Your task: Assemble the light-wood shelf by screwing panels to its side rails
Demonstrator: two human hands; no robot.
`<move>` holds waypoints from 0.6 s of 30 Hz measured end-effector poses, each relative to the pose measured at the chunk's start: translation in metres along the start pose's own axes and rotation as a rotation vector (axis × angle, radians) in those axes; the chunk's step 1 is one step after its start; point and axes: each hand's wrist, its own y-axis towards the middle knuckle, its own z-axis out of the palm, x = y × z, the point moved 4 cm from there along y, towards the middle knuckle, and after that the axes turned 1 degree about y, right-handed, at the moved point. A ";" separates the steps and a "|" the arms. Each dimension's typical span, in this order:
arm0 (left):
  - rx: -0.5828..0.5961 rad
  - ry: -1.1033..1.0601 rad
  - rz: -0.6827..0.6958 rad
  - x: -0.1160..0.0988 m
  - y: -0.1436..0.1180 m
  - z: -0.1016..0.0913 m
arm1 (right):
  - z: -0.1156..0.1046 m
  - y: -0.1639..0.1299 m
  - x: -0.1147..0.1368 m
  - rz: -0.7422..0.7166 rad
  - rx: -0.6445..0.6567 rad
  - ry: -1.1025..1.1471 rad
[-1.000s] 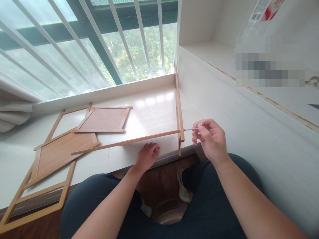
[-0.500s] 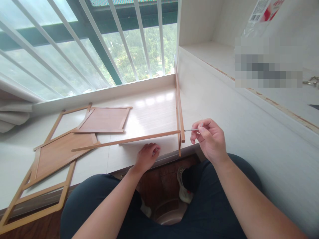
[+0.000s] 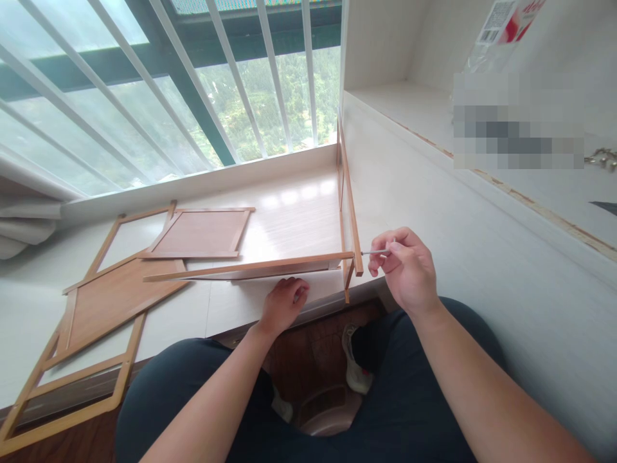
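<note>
My right hand (image 3: 409, 270) pinches a thin grey hex key (image 3: 378, 252) with a short bent end. The key's long arm points left, and its tip meets the outer side of a slim wooden frame (image 3: 351, 199) standing upright against the white side wall. A wooden panel (image 3: 270, 265) stands on edge, tilted, and its right end meets the near end of that frame. Just in front of the panel, my left hand (image 3: 285, 303) lies on the sill with its fingers curled and nothing visible in them. Whether it touches the panel I cannot tell.
On the white sill (image 3: 289, 212) to the left lie a small framed panel (image 3: 202, 233), a larger one (image 3: 120, 296) and an open wooden frame (image 3: 72, 418) overhanging the edge. A barred window is behind. A plastic package (image 3: 506, 32) sits on the right ledge (image 3: 400, 103).
The standing panel has tilted, so more of its face shows, and its joint with the upright frame has shifted slightly right. The hex key has turned a little in my right hand.
</note>
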 end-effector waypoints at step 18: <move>0.002 -0.004 0.004 0.001 0.000 0.001 | -0.003 0.000 0.002 -0.006 -0.019 -0.065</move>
